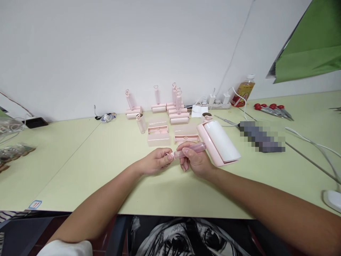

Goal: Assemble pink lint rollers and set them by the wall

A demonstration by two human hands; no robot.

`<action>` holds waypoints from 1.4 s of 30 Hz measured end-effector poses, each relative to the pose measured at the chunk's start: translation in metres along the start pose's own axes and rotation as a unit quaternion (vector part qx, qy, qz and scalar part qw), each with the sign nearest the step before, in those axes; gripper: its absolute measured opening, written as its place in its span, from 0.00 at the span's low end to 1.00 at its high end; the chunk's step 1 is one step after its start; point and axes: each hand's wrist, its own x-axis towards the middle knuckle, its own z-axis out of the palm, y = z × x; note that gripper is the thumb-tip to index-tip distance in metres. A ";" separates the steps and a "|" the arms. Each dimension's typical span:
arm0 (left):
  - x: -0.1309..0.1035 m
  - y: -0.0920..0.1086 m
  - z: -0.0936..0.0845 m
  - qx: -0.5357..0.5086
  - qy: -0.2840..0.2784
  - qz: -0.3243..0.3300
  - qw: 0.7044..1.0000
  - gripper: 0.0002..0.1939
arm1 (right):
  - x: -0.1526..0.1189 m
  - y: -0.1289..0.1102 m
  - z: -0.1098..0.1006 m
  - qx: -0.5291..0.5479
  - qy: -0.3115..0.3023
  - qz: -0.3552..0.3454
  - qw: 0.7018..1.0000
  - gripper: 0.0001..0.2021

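Observation:
In front of me, my right hand (195, 160) is wrapped round a translucent pink tube-shaped handle (197, 147), held nearly level and tilted slightly up to the right. My left hand (157, 161) pinches the pale pink ring end (170, 155) at the handle's left tip. The fingers partly hide where ring and tube meet. Just beyond my hands lie two open pink cases with clear lids, the left case (158, 129) and the right case (187, 138). Right of my right hand rests a large pink lint roller (210, 142) with a white roll (222, 140).
Several small pink lint rollers (179, 117) stand by the wall with handles upright. A loose pink tube (141, 124) stands left of the cases. Farther right are a power strip (220, 105), a drink bottle (243, 90), red-ended tools (273, 110) and a blurred-out dark object (262, 137).

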 end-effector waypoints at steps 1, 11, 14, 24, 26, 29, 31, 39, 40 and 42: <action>0.000 0.000 0.002 0.002 0.008 0.003 1.000 0.23 | 0.000 0.000 0.001 0.004 0.005 -0.003 1.000 0.12; 0.005 0.006 0.022 0.012 0.041 0.086 0.995 0.23 | -0.008 -0.003 0.004 -0.034 0.027 -0.029 0.999 0.14; 0.006 0.004 0.022 0.013 0.030 0.096 0.995 0.22 | -0.008 -0.002 0.004 -0.036 0.025 -0.026 0.999 0.14; 0.003 -0.017 0.002 0.468 0.218 0.140 0.845 0.16 | 0.001 0.005 0.007 0.020 0.047 0.043 0.998 0.18; 0.006 -0.018 0.001 0.516 0.240 0.165 0.806 0.17 | 0.002 0.004 0.009 0.019 0.068 0.046 0.996 0.19; 0.007 -0.012 -0.004 0.546 0.220 0.186 0.787 0.21 | 0.004 0.004 0.010 -0.016 0.092 0.043 0.995 0.19; 0.005 -0.005 -0.012 0.552 0.167 0.196 0.793 0.29 | 0.005 0.004 0.010 -0.063 0.093 0.032 0.993 0.18; -0.004 -0.007 -0.055 0.576 0.269 0.019 0.772 0.29 | -0.003 -0.007 0.011 -0.073 -0.044 0.160 0.983 0.09; -0.003 -0.010 -0.058 0.583 0.266 -0.014 0.768 0.30 | -0.003 -0.006 0.012 -0.069 -0.061 0.170 0.981 0.09; -0.001 -0.014 -0.061 0.589 0.243 -0.057 0.769 0.31 | -0.004 -0.004 0.012 -0.076 -0.097 0.173 0.977 0.10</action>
